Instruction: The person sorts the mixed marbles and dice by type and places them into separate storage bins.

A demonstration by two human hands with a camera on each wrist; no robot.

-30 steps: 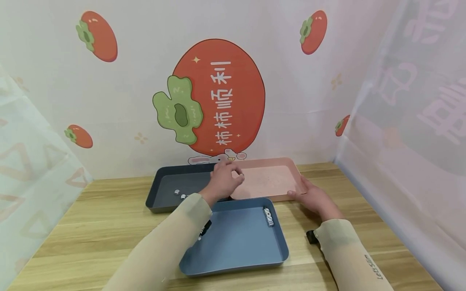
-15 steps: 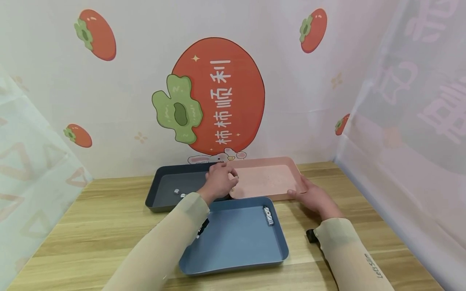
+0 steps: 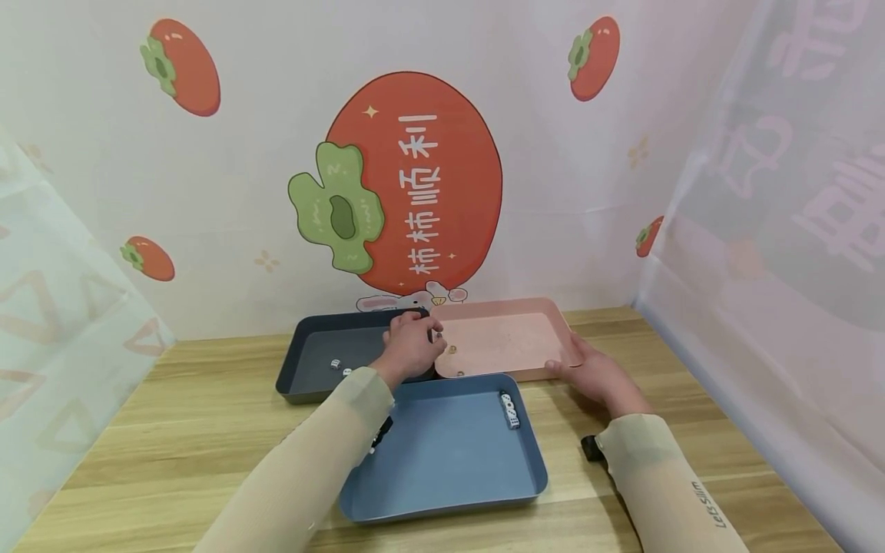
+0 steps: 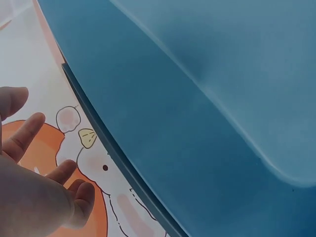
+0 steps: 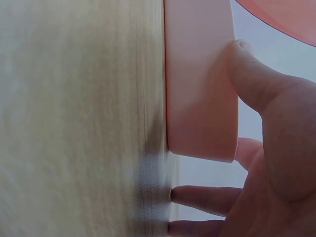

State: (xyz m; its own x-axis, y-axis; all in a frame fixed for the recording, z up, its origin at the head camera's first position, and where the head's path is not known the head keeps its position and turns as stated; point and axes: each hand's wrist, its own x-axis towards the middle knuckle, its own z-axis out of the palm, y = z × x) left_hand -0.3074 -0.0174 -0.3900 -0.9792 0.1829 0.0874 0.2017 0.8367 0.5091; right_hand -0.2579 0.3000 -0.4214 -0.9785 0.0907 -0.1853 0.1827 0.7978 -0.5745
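My left hand (image 3: 412, 346) is over the right end of the dark grey tray (image 3: 296, 355), at its border with the pink tray (image 3: 510, 305). Its fingers (image 4: 30, 129) are spread and loosely bent in the left wrist view, with nothing seen between them. Small gold-coloured pieces (image 3: 452, 349) lie at the pink tray's left end, too small to identify. My right hand (image 3: 600, 378) grips the pink tray's near right corner, the thumb (image 5: 247, 69) on the rim and the fingers around the outside. White dice (image 3: 335, 364) lie in the dark tray, partly hidden by my left arm.
In front of both trays stands a blue tray (image 3: 456, 503), with a row of white dice (image 3: 510, 412) along its right wall. My left forearm crosses its left side. A printed cloth backdrop (image 3: 228, 177) rises behind the wooden table (image 3: 138, 453).
My left hand has moved left, from over the pink tray's left end towards the dark tray. Small gold-coloured pieces have come into sight there. My right hand stays on the pink tray.
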